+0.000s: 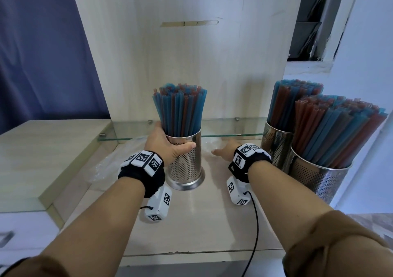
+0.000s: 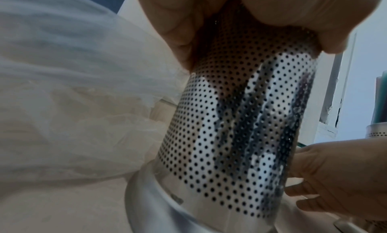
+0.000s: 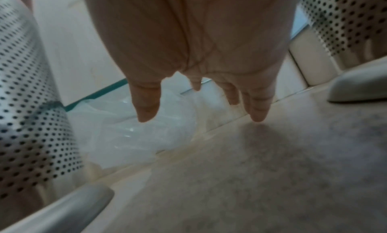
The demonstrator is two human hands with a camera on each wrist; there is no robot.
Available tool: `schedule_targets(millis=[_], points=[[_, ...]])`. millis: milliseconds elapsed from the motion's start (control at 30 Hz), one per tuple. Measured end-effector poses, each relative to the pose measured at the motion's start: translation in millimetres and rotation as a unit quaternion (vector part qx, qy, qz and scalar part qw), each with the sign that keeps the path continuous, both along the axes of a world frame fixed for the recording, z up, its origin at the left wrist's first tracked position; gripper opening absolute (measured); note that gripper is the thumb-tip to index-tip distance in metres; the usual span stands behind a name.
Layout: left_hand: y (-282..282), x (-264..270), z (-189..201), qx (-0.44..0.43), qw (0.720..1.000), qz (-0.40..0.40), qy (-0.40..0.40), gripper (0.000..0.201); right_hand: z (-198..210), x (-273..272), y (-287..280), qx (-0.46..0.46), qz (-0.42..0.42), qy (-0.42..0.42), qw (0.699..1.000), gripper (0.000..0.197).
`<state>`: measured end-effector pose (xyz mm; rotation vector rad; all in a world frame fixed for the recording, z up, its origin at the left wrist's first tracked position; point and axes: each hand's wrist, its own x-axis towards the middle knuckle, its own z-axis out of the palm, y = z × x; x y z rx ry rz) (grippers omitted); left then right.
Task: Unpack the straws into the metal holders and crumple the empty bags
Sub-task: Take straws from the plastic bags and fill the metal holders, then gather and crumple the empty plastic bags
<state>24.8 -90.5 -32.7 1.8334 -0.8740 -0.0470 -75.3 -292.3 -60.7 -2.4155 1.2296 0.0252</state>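
On the counter [image 1: 212, 213], the left hand [image 1: 168, 147] is gripping the straw-filled holder [image 1: 185, 161]; the right hand [image 1: 225, 152], fingers [image 3: 146, 107] straight and holding nothing, is reaching toward an empty bag [image 3: 134, 137] just behind it — a careless nudge could be tipping the holder, spilling straws [image 1: 180, 110].

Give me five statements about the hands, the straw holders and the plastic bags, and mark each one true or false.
1. The left hand grips the middle holder. True.
2. The right hand holds a bunch of straws. False: it holds nothing, its fingers spread above a clear bag.
3. Three metal holders contain straws. True: the middle one plus the two right holders.
4. The straws are green and yellow. False: they are blue and red.
5. A glass shelf runs behind the middle holder. True.
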Motion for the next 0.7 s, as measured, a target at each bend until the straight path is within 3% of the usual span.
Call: schedule_targets(millis=[67, 200, 267, 367, 467, 533, 600, 633, 700], points=[[0, 0, 0, -0.001, 1.0, 0.001, 0.001, 0.078, 1, 1, 3, 0.016, 0.026, -0.022, 0.999, 0.076], [1, 0, 0, -0.006, 1.0, -0.006, 0.006, 0.076, 1, 0, 10, 0.041, 0.059, -0.081, 0.994, 0.015], [1, 1, 0, -0.007, 1.0, -0.009, 0.008, 0.076, 7, -9, 17, 0.038, 0.062, -0.085, 0.994, 0.012], [1, 3, 0, -0.019, 1.0, -0.012, 0.008, 0.076, 13, -37, 32, 0.035, 0.035, -0.136, 0.989, 0.023], [0, 1, 2, -0.019, 1.0, -0.019, -0.004, 0.072, 15, -67, 53, -0.037, 0.011, -0.213, 0.976, 0.025], [1, -2, 4, -0.015, 1.0, -0.022, -0.01, 0.071, 18, -78, 62, -0.06, 0.022, -0.227, 0.972, 0.05], [4, -5, 7, -0.002, 1.0, -0.02, -0.014, 0.076, 20, -80, 65, -0.034, 0.074, -0.181, 0.98, 0.086], [6, -7, 8, 0.007, 1.0, -0.017, -0.018, 0.081, 20, -80, 66, -0.02, 0.098, -0.139, 0.985, 0.096], [9, -10, 8, 0.02, 0.999, 0.0, -0.039, 0.097, 17, -81, 68, -0.019, 0.134, -0.057, 0.989, 0.091]])
